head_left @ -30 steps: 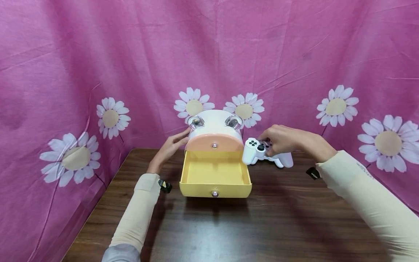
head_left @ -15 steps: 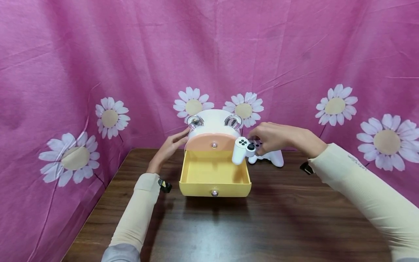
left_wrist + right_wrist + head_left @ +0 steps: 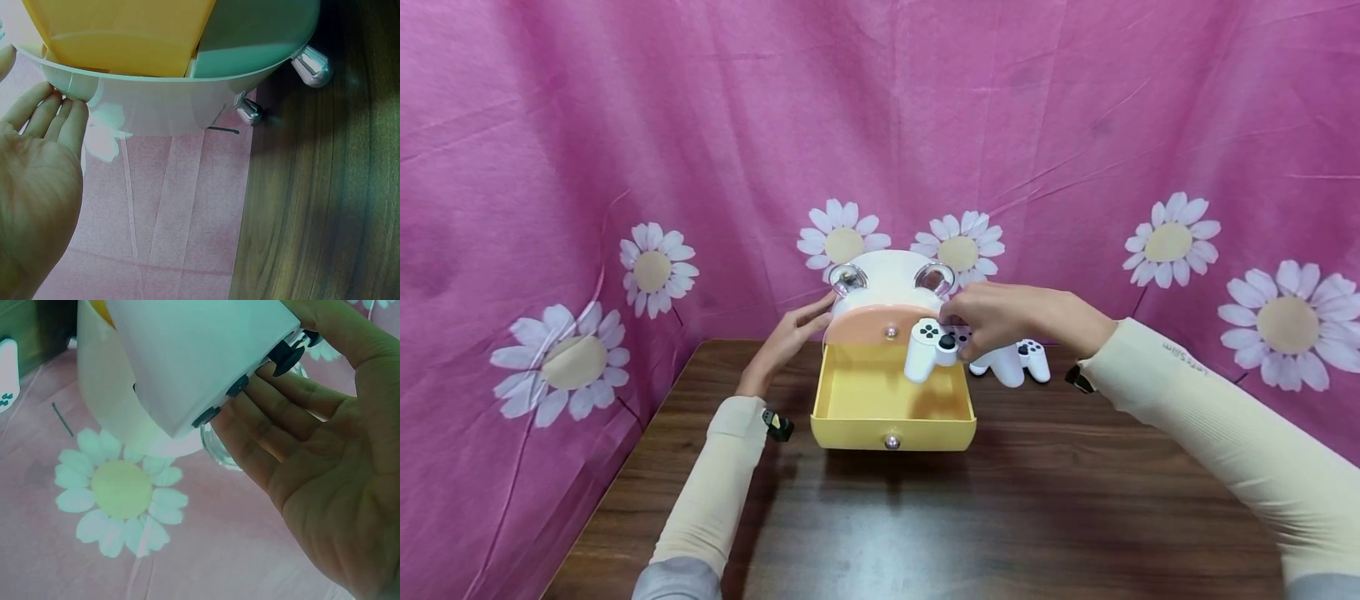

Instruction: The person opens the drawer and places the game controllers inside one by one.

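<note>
My right hand (image 3: 1000, 315) pinches a white game controller (image 3: 921, 350) between thumb and fingers. The controller hangs over the right part of a pulled-out yellow drawer (image 3: 891, 435), tilted with its left grip pointing down. In the right wrist view this controller (image 3: 206, 356) shows its plain white side and black sticks. The drawer belongs to a small white cabinet (image 3: 891, 275) with animal-like eyes and a closed orange drawer (image 3: 865, 325) above. My left hand (image 3: 786, 342) rests its fingertips on the cabinet's left side; the left wrist view shows the hand (image 3: 44, 181) with nearly straight fingers.
A second white controller (image 3: 1035, 360) lies on the table right of the cabinet, partly covered by the held one and my hand. The brown wooden table (image 3: 880, 525) meets a pink daisy-print cloth (image 3: 880, 125) behind the cabinet.
My right hand has moved left, bringing the controller from beside the cabinet to over the yellow drawer. More of the second controller shows. The left hand stays in place.
</note>
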Tool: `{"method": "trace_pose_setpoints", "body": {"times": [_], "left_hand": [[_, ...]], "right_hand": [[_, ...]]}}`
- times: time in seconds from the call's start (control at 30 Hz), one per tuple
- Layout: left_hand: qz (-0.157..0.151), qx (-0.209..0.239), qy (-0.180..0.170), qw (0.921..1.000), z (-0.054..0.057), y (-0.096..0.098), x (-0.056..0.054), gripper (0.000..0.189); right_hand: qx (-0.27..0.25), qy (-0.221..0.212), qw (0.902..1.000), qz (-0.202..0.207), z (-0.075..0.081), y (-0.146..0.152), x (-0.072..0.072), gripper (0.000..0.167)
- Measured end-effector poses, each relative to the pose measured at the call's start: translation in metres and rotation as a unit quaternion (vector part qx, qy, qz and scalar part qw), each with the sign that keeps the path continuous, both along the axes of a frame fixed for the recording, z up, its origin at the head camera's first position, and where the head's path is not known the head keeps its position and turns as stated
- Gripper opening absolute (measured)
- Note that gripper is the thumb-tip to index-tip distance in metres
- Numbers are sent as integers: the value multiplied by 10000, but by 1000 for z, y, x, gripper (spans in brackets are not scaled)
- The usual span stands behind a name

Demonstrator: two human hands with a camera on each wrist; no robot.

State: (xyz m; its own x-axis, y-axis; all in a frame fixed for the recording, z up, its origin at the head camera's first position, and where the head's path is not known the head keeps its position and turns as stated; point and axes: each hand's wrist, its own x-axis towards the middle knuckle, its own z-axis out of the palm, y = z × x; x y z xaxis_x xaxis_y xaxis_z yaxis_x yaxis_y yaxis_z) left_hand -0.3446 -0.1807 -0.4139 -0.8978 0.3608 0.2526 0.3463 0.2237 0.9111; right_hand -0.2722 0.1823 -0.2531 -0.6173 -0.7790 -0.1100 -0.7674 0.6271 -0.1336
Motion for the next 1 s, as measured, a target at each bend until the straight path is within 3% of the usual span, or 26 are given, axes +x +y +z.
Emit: {"method": "trace_pose_setpoints", "body": {"times": [0.53, 1.0], "left_hand": [[-9, -30, -158, 9999, 2, 0, 3, 53], [123, -64, 125, 9998, -1, 1, 0, 54]], "right_hand": [[429, 38, 9986, 300, 2, -43, -4, 27], [975, -98, 9949, 222, -1, -80, -5, 32]]}}
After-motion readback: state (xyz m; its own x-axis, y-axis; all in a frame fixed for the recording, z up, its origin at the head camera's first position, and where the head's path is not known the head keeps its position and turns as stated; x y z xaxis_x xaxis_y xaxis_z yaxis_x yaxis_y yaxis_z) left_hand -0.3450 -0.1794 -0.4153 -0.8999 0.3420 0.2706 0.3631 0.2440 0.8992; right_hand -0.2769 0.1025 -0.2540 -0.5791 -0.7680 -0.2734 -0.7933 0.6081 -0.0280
